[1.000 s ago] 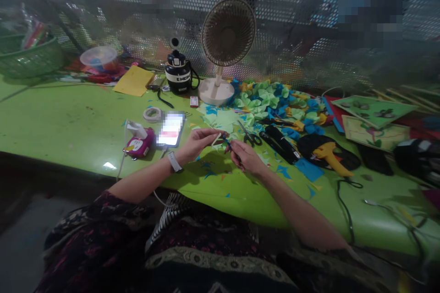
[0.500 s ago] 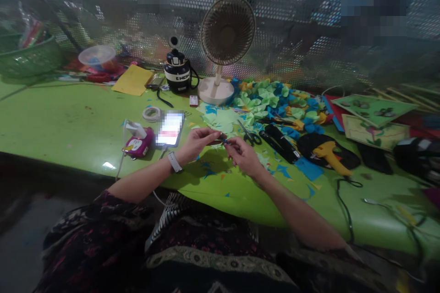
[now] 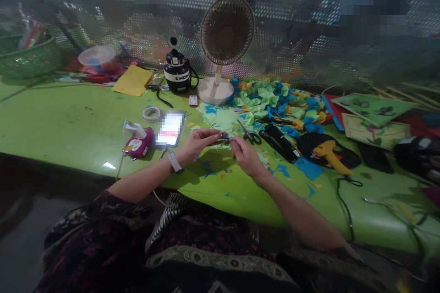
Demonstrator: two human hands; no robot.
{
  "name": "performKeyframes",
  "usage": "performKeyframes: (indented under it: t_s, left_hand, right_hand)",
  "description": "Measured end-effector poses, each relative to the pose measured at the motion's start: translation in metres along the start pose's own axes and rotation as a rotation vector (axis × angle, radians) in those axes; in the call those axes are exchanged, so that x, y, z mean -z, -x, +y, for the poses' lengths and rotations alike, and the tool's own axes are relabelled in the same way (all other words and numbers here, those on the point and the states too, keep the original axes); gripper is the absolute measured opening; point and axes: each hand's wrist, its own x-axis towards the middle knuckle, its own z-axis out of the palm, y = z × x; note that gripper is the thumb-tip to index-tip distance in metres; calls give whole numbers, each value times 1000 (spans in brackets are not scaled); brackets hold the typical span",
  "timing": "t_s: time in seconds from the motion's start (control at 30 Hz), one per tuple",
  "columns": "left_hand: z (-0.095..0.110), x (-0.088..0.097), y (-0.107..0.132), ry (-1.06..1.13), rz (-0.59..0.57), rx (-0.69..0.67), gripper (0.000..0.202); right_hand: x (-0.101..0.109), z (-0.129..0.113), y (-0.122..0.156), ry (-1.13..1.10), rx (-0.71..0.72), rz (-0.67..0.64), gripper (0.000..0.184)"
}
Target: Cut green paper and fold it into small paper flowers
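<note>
Both my hands meet over the green table (image 3: 68,119) just above its near edge. My left hand (image 3: 197,143), with a watch on the wrist, pinches a small blue paper piece (image 3: 225,137) between thumb and fingertips. My right hand (image 3: 244,156) pinches the same piece from the right side, fingers closed on it. Small scissors (image 3: 250,135) lie just behind my right hand. Blue and green paper scraps litter the table under both hands.
A phone (image 3: 170,129), a roll of tape (image 3: 152,113) and a pink gadget (image 3: 138,143) lie left of my hands. A desk fan (image 3: 225,39), a black jug (image 3: 178,73), a pile of folded paper shapes (image 3: 275,100) and a yellow glue gun (image 3: 330,153) stand behind and right.
The pale strip seen between my hands a second ago no longer shows. My fingertips have closed in together on the small blue piece. My arms have stayed put.
</note>
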Motion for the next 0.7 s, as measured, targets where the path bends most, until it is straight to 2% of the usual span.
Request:
performKeyframes:
  t_s: [0.37,0.7]
  left_hand:
    - [1,0,1,-57,27,-13,28]
    - [2,0,2,-57,13,-19,27]
  right_hand:
    - [-1,-2,1,-151,-61,-99,42]
    - [-1,0,0,-177,-41,-146,37]
